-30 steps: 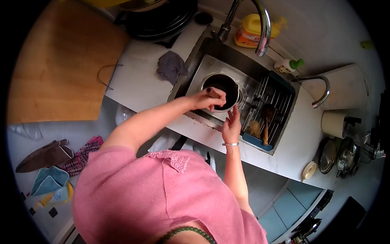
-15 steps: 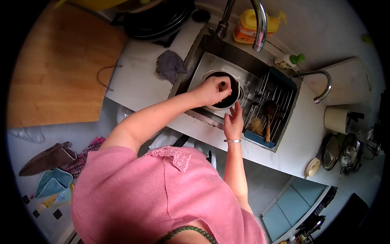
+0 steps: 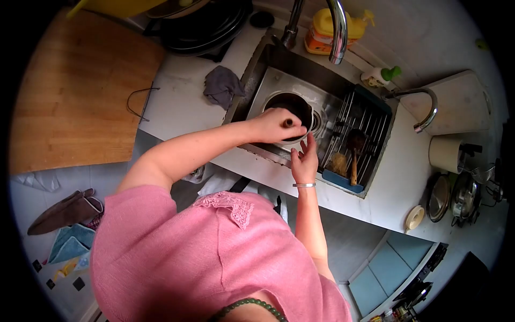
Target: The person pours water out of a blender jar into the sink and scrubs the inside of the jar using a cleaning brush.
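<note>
A round pot (image 3: 290,102) with a dark inside and a pale rim sits in the steel sink (image 3: 276,80). My left hand (image 3: 273,126) is closed around a handle with a brown wooden end (image 3: 288,123), held over the near side of the pot. The lower part of that tool is hidden by the hand and the pot. My right hand (image 3: 304,163), with a silver bracelet at the wrist, has its fingers against the pot's near right rim; the thumb stands a little apart.
Right of the pot, a drain rack (image 3: 375,129) holds a wooden-handled brush (image 3: 353,169) and a tan scrubber (image 3: 338,163). A tap (image 3: 339,32) arches above. A grey cloth (image 3: 222,87) lies left of the sink, near a wooden board (image 3: 80,91). Yellow bottle (image 3: 322,27) stands behind.
My left hand has moved from over the pot's middle toward its near side, exposing more of the dark inside. My right hand stays at the rim. The whole view has shifted slightly.
</note>
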A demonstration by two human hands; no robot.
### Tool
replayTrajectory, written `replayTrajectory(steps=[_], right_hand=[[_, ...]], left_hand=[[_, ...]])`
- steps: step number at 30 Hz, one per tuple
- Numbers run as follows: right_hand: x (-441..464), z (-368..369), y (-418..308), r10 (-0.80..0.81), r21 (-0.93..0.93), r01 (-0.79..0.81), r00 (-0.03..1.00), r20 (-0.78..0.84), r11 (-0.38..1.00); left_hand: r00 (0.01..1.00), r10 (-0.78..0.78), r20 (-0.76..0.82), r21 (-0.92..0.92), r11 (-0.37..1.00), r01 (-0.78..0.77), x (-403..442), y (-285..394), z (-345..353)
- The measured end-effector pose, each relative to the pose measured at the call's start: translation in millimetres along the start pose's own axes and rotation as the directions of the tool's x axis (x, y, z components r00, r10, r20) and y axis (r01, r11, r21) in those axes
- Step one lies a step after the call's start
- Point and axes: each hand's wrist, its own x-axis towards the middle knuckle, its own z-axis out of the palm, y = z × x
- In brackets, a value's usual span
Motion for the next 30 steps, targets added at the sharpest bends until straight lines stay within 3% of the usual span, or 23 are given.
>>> replayTrajectory(steps=[1,3,7,8,10,11,13,15,17,18,19,21,23,27,28,29,30], right_hand=[[0,0,-1,-0.001,0.000,0.001,1.000,0.000,1.000],[-1,2,-4,0.030,0.024,-0.029,0.999,-0.012,0.999],[-2,4,-8,0.038,0.027,-0.038,0.999,-0.028,0.999],[-2,5,-9,0.037,0.010,-0.037,0.999,-0.029,0.999],[-2,7,-10,0.036,-0.005,-0.037,0.999,-0.029,0.999],[-2,7,-10,0.030,-0.022,-0.030,0.999,-0.029,0.999],[-2,6,-9,0.024,-0.040,-0.025,0.999,-0.030,0.999],[-2,7,-6,-0.022,-0.070,0.020,0.999,-0.039,0.997],[-2,8,-6,-0.009,-0.055,0.007,0.999,-0.039,0.998],[-2,8,-6,0.004,-0.044,-0.006,0.999,-0.038,0.999],[-2,8,-7,0.002,-0.042,-0.004,0.999,-0.042,0.999],[-3,10,-8,-0.003,-0.039,0.001,0.999,-0.040,0.999],[-3,10,-7,-0.016,-0.065,0.013,0.998,-0.058,0.998],[-3,2,-16,-0.032,-0.192,0.037,0.999,0.027,0.981],[-4,-2,-28,0.008,-0.175,-0.003,0.999,0.033,0.985],[-6,-5,-34,0.050,-0.155,-0.043,0.998,0.039,0.987],[-4,-3,-36,-0.219,-0.246,0.204,0.975,-0.036,0.948]], left_hand=[[0.947,-0.315,0.062,-0.329,0.889,0.318,4,5,0],[0.947,-0.313,0.078,-0.527,0.793,0.306,15,0,-21],[0.841,-0.521,-0.145,-0.837,0.518,0.176,25,9,-54],[0.839,-0.524,-0.148,-0.837,0.518,0.176,24,20,-54],[0.704,-0.648,-0.289,-0.907,0.422,0.016,15,44,-40],[0.705,-0.649,-0.287,-0.902,0.431,0.030,5,50,-28],[0.796,-0.559,-0.231,-0.864,0.494,0.096,-21,63,-8],[0.895,-0.421,-0.150,-0.722,0.665,0.192,-48,68,-1],[0.900,-0.404,-0.162,-0.670,0.715,0.201,-55,64,-3],[0.975,-0.165,-0.146,-0.371,0.923,0.101,-57,57,-12],[0.997,0.065,-0.044,-0.041,0.997,-0.067,-56,50,-21],[0.927,0.255,0.275,0.114,0.949,-0.295,-47,47,-45],[0.805,0.332,0.491,0.195,0.859,-0.473,-35,31,-62],[0.741,0.149,0.655,0.357,0.803,-0.477,-17,48,-74],[0.738,0.148,0.658,0.359,0.800,-0.481,-16,52,-72],[0.826,0.206,0.525,0.340,0.839,-0.425,-17,58,-69],[0.892,0.248,0.377,0.307,0.875,-0.373,-17,62,-67]])
